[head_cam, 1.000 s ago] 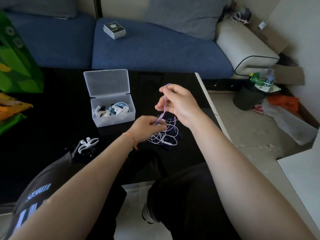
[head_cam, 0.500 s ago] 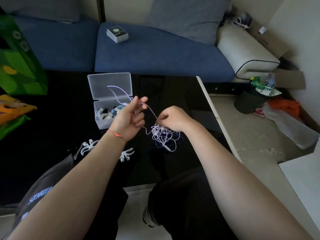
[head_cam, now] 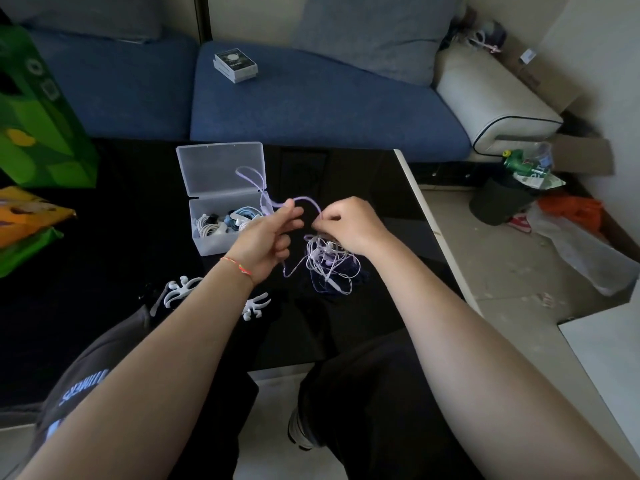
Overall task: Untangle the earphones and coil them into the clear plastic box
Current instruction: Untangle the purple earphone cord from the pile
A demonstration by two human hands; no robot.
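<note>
Since the picture half a second back, both hands have drifted toward frame centre and closed the gap between them; the lilac strand between them now arches in a short hump instead of running slack and diagonal.

Left hand [head_cam: 273, 237]: thumb and fingers pinch the lilac cord [head_cam: 304, 202], with a freed loop standing up behind it, in front of the box lid. Right hand [head_cam: 349, 225]: fingertips curled and pinched together on the same cord, at the top of the tangle [head_cam: 327, 263].

Progress, judged: early to middle for this pair. One length of cord is pulled free; the bulk is a knotted clump hanging just below the right hand, over the black bench [head_cam: 138, 237], centre of frame. Whether its lowest loops touch the bench I cannot tell. Left to do: work out the rest, coil it, lay it in the box.

Clear plastic box [head_cam: 221, 237], left of centre, stands open with its hinged lid up. White and blue earphones already lie coiled inside, so part of the job looks done.

Materials: cord is thin, round, limp, pale lilac to white, with small hard buds in the clump. Box is frosted, stiff, thin-walled, rectangular. Bench top is glossy black with a white edge. Two white branching cord winders [head_cam: 180, 289] lie lower left of the hands, partly hidden by the left forearm.
</note>
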